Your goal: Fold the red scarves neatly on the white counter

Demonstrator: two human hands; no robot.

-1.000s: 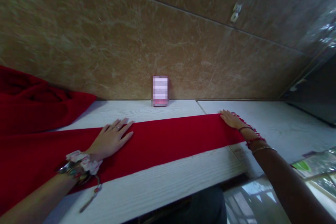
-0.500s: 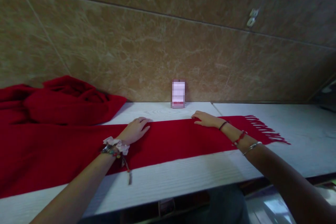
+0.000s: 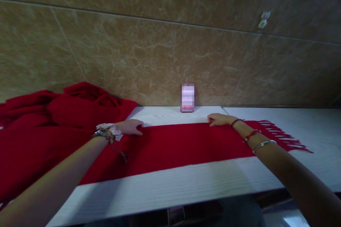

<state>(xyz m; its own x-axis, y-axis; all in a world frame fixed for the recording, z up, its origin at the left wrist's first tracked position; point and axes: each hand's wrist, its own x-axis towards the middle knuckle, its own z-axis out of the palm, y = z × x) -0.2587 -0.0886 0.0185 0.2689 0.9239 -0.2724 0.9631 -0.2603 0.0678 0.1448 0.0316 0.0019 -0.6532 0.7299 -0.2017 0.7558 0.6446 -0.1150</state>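
Observation:
A long red fringed scarf (image 3: 181, 145) lies flat across the white wood-grain tabletop, its tassels spread at the right end. At its far edge, left of the middle, my left hand (image 3: 131, 127) is closed on the cloth with the fingers curled. My right hand (image 3: 220, 119) pinches the same far edge farther right, short of the fringe; its fingertips are partly hidden. Toward the left the scarf runs into a bunched red heap of cloth (image 3: 87, 108) against the wall.
A phone-sized upright object (image 3: 188, 97) with a blurred face leans on the brown marbled wall (image 3: 149, 53) behind the table. Small white fittings (image 3: 263, 20) sit high on the wall at right. The white tabletop (image 3: 170, 184) ends at a near edge above dark shapes.
My right hand has left the fringed end and moved inward along the far edge. My left hand has gone from lying flat to curled at that edge. The view has shifted left.

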